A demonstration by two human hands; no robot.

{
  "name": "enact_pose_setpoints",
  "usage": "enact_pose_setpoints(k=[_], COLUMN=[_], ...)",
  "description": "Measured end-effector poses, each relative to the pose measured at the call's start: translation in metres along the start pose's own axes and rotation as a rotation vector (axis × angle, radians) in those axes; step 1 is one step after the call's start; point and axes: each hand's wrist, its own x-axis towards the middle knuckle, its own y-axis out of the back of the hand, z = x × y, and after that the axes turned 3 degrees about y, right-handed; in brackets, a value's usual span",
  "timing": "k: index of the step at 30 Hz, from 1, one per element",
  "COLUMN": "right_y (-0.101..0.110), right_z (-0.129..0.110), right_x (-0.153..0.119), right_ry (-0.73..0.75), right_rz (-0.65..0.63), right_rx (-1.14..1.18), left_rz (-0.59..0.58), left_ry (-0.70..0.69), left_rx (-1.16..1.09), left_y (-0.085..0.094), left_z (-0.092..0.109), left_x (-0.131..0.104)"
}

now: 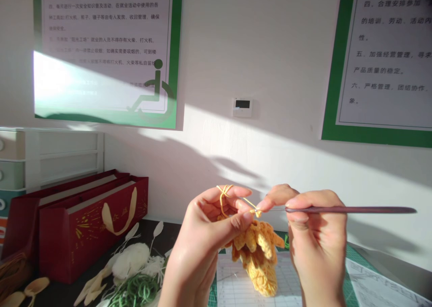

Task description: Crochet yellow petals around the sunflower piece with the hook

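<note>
In the head view my right hand [315, 235] grips a crochet hook [357, 210] by its dark reddish-brown handle, with the thin metal shaft pointing left. My left hand [209, 226] pinches the top edge of a yellow-orange crochet piece [258, 248] between thumb and fingers. Yellow yarn is looped around the left index finger and runs down to the hook's tip. Pointed petal-like tabs hang in layers from the piece, which ends in a rounded bundle below. My right index fingertip rests at the stitches near the hook tip, partly covering them.
Printed sheets [232, 280] lie on a green cutting mat [361, 257]. Left of my hands are white yarn [131, 259], green yarn [135, 291] and pale leaf shapes. Red gift bags [91, 226] stand by a drawer unit [67, 149]. Behind is a wall with posters.
</note>
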Motion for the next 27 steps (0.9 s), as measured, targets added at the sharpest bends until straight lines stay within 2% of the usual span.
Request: enact_pose_setpoints(k=[8, 17, 27], right_y=[0.0064, 0.0035, 0.0007], right_z=[0.0016, 0.0047, 0.0079], right_x=[0.0045, 0.0004, -0.0012], right_ry=[0.326, 0.397, 0.432], right_rz=[-0.140, -0.114, -0.078], right_rx=[-0.196, -0.272, -0.303], left_rz=[-0.008, -0.046, -0.006], left_ry=[-0.010, -0.015, -0.018], left_rx=[0.002, 0.009, -0.054], left_y=[0.0023, 0.0047, 0.0023], left_z=[-0.0019, -0.0034, -0.0046], left_x=[0.0009, 0.0018, 0.0026])
